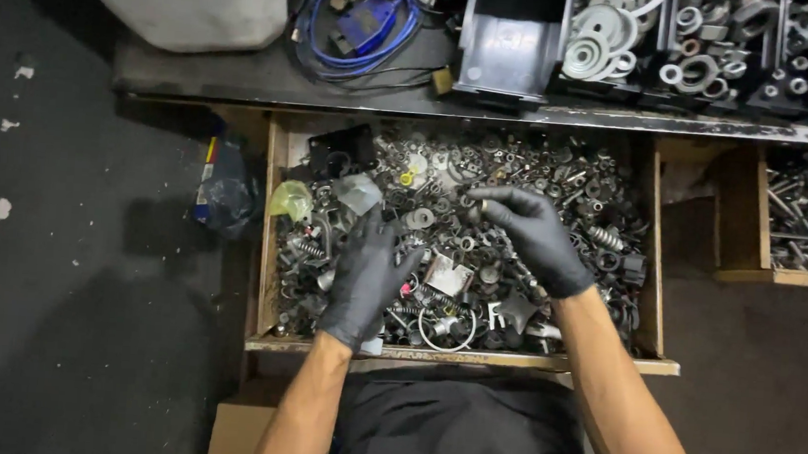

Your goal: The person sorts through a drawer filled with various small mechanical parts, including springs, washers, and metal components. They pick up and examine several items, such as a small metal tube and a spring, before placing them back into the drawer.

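Hands in black gloves over open wooden drawer of mixed metal hardware, left hand spread flat (fingers released), right hand pinching small dark washer.

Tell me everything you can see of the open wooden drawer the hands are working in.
The wooden drawer is pulled out from under a dark workbench. Its walls look like worn, bare wood; the front edge is chipped. It is heaped with mixed metal hardware: nuts, washers, springs and rings. The left hand and right hand, both in black gloves, rest on the heap. A yellowish plastic scrap lies at its left.
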